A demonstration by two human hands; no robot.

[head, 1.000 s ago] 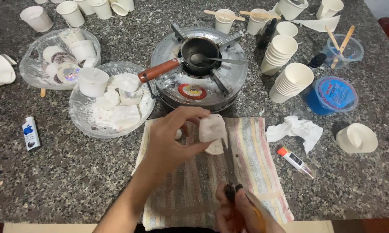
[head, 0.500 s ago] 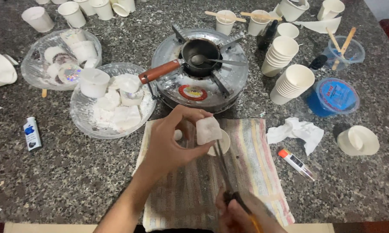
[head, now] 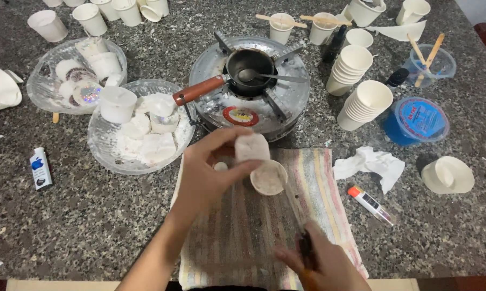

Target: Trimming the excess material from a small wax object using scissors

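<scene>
- Left hand (head: 208, 172) of mine pinches a white wax block (head: 252, 147) between thumb and fingers, over the striped towel (head: 329, 205).
- Right hand (head: 321, 264) closes round a thin knife (head: 299, 215), its blade angled toward the small cup (head: 268, 177) just below the block.
- Beyond stands the burner (head: 296, 102) with its pot (head: 249, 64).

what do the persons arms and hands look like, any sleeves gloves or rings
Both are bare. The left hand and its forearm show no sleeve, glove, watch or ring in the head view. The right hand is also ungloved, with only the hand and wrist in frame at the bottom edge, partly blurred, so any sleeve further up cannot be seen. No markings are visible on either.
</scene>
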